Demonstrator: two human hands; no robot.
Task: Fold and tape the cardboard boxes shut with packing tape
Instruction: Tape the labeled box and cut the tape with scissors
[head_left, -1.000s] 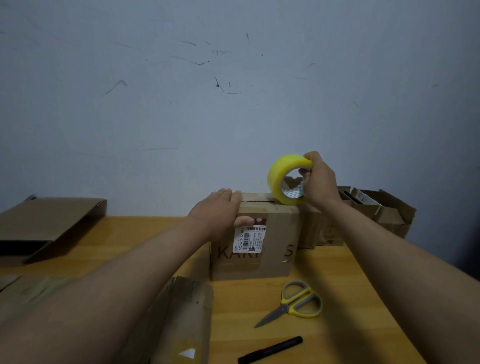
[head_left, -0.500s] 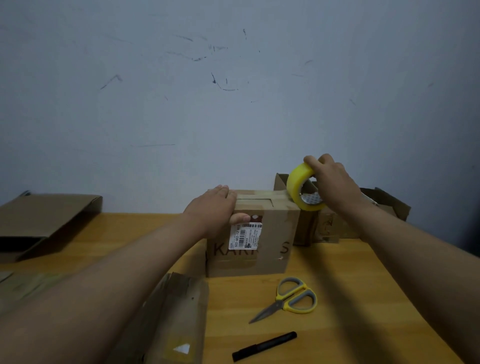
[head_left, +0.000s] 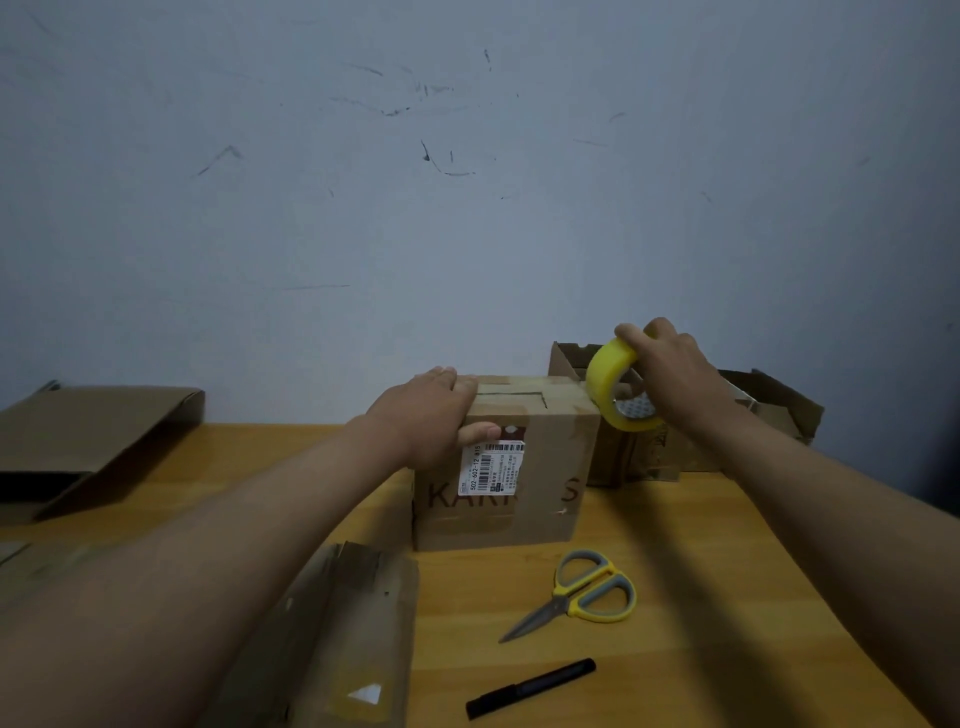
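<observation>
A brown cardboard box (head_left: 540, 478) with a white barcode label stands in the middle of the wooden table, its top flaps folded down. My left hand (head_left: 431, 421) rests on the box's top left corner, fingers flat on top and thumb against the front face. My right hand (head_left: 670, 369) grips a yellow roll of packing tape (head_left: 610, 384) held at the box's top right edge. A strip of tape seems to run across the top seam, though it is hard to make out.
Yellow-handled scissors (head_left: 587, 592) and a black marker (head_left: 530, 688) lie on the table (head_left: 701, 571) in front of the box. Flattened cardboard (head_left: 358, 634) lies front left, a folded box (head_left: 93, 441) far left, open boxes (head_left: 769, 410) behind right.
My right hand has carried the tape roll rightwards and down, from above the box's top to its right edge. My left hand stays on the box.
</observation>
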